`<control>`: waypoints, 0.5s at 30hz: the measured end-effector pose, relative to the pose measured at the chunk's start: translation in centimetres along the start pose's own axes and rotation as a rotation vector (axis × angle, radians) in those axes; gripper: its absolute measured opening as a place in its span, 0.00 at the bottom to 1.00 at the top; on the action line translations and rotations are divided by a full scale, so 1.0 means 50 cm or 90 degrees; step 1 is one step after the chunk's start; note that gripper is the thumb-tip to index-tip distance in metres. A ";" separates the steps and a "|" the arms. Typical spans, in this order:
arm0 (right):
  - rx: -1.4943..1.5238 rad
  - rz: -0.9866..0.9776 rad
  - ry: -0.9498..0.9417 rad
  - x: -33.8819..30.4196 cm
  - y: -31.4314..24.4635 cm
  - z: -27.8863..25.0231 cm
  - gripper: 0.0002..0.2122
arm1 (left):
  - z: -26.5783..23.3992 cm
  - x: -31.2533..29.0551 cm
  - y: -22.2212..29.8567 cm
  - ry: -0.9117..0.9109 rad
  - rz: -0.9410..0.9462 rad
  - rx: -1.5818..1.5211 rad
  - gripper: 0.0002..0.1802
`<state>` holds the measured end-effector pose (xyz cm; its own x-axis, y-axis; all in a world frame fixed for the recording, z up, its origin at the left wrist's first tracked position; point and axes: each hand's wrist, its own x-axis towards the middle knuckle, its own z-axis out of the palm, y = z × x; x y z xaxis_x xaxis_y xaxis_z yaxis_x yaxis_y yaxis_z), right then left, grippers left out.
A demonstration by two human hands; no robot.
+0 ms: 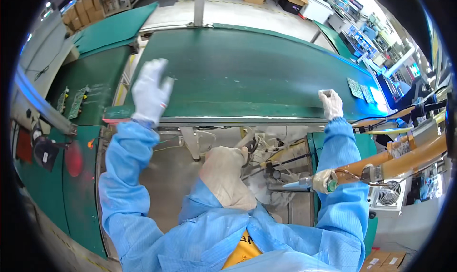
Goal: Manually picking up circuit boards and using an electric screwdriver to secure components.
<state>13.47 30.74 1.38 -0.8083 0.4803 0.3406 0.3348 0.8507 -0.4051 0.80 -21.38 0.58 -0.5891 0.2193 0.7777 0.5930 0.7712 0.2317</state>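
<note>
My left hand (151, 91), in a white glove, is raised over the left end of the green conveyor belt (238, 67). Its thumb stands away from the fingers, and nothing is in it; the fingertips are slightly blurred. Over the belt's near edge at the right, my right hand (331, 104), also gloved, has its fingers curled in, with no object showing in it. Two green circuit boards (355, 88) lie on the belt farther right, apart from that hand. At the far left, two narrow circuit boards (77, 103) with yellow parts rest on another green surface.
Orange-brown tubes (414, 153) with a nozzle reach in from the right over my right forearm. Below the belt's metal edge (238, 120) are cables and frame parts. A dark device (45, 150) stands at the left, beside a blurred red round thing (74, 158).
</note>
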 end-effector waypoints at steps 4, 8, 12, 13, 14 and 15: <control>-0.196 0.047 0.042 0.064 0.093 0.013 0.21 | 0.068 -0.038 0.143 -0.129 0.157 0.028 0.24; -0.244 0.075 0.048 0.130 0.200 0.043 0.29 | 0.064 -0.051 0.124 -0.097 0.151 0.077 0.24; -0.066 0.077 0.096 0.190 0.250 0.084 0.33 | 0.045 -0.052 0.112 -0.094 0.124 0.013 0.22; 0.230 0.087 0.063 0.185 0.256 0.088 0.29 | 0.042 -0.051 0.113 -0.082 0.115 0.001 0.21; 0.390 0.275 0.026 0.147 0.167 0.074 0.26 | 0.023 -0.046 0.114 -0.162 0.078 -0.019 0.22; 0.255 0.049 0.077 0.160 0.237 0.052 0.24 | 0.021 -0.041 0.125 -0.172 0.068 -0.041 0.22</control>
<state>9.71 44.10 -2.91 -0.7173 0.5810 0.3846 0.1577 0.6731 -0.7225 5.14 -16.38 -0.18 -0.6415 0.4549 0.6177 0.6878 0.6976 0.2007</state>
